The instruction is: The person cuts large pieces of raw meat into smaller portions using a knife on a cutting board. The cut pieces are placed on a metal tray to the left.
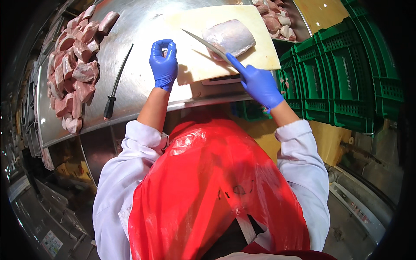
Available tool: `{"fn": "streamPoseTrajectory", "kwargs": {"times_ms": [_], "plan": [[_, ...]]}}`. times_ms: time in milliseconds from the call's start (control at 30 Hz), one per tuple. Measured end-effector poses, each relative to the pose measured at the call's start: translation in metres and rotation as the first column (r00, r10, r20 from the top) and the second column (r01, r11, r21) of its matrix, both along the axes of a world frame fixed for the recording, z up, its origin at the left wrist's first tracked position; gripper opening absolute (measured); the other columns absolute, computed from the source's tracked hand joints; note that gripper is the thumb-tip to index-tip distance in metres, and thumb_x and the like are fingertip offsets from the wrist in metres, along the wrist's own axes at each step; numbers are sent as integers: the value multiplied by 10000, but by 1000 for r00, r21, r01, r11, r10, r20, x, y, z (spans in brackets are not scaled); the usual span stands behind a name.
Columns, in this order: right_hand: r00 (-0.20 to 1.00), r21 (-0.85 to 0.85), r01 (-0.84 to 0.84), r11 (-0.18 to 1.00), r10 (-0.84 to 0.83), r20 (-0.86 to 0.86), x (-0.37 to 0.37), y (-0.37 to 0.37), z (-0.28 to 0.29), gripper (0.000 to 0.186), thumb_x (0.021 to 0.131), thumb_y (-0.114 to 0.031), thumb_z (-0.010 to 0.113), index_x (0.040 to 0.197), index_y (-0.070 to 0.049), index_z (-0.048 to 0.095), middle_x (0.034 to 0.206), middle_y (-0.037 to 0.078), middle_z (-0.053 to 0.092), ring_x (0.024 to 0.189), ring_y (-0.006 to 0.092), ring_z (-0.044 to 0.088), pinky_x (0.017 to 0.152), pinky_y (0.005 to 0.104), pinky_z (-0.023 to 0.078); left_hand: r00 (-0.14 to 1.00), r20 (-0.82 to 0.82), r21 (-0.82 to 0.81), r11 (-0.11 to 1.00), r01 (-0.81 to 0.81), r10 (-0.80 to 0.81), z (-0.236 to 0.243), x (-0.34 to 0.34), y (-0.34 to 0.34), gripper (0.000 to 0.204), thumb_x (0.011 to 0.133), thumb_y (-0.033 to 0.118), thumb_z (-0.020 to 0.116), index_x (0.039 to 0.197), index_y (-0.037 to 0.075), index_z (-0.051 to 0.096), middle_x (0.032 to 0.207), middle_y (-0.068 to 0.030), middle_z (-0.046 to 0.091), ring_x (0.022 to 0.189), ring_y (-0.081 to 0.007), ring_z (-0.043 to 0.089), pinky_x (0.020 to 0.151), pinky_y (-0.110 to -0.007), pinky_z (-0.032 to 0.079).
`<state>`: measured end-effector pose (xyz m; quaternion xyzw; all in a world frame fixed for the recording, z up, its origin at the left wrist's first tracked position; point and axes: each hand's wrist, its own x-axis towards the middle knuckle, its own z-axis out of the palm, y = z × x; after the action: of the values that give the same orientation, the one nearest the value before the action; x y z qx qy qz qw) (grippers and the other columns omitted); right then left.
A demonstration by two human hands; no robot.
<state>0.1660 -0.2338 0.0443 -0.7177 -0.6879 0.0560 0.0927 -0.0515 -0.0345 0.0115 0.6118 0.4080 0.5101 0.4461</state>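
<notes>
My right hand [259, 86], in a blue glove, grips a knife [203, 41], index finger stretched along it; the blade lies over a large pale piece of meat [232, 34] on the white cutting board [186, 19]. My left hand [163, 65], also gloved, is curled at the board's left edge, fingertips pressed toward the thumb; a small pinkish spot shows between them, too small to name. A sharpening steel with black handle [109, 104] lies on the steel table [121, 26], left of that hand.
Many cut meat chunks [82, 73] are piled along the table's left side, more [277, 19] at the back right. Green plastic crates [338, 78] stand to the right. My red apron is below the table's front edge. A dark scale-like device [219, 81] sits under the board.
</notes>
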Motion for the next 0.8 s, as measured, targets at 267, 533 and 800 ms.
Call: {"fn": "streamPoseTrajectory", "kwargs": {"times_ms": [267,533,800], "plan": [[998,-246,13,969,4,68,34,-127,31,870,830,-52,639,1587,-303,293,748,170,607,607,362,623,570,464,519,994,-106,-84,996,-24,15,6,5,-44,118,903,127,721,945,31,669,821,-31,685,727,-85,596,678,-263,498],[903,22,212,977,-187,-386,35,-101,33,759,901,-65,579,1577,-289,317,823,209,649,687,411,628,634,499,492,772,-633,-30,999,45,-54,-15,69,-70,294,829,349,691,899,64,682,827,-186,724,816,-369,712,766,-455,558],[991,50,88,995,-83,-104,-26,-6,5,745,892,-106,559,1576,-272,316,785,183,660,681,370,668,609,498,538,799,-599,-110,994,-9,-59,-8,62,-70,286,808,303,692,896,31,683,852,-177,728,803,-323,716,755,-400,556]]}}
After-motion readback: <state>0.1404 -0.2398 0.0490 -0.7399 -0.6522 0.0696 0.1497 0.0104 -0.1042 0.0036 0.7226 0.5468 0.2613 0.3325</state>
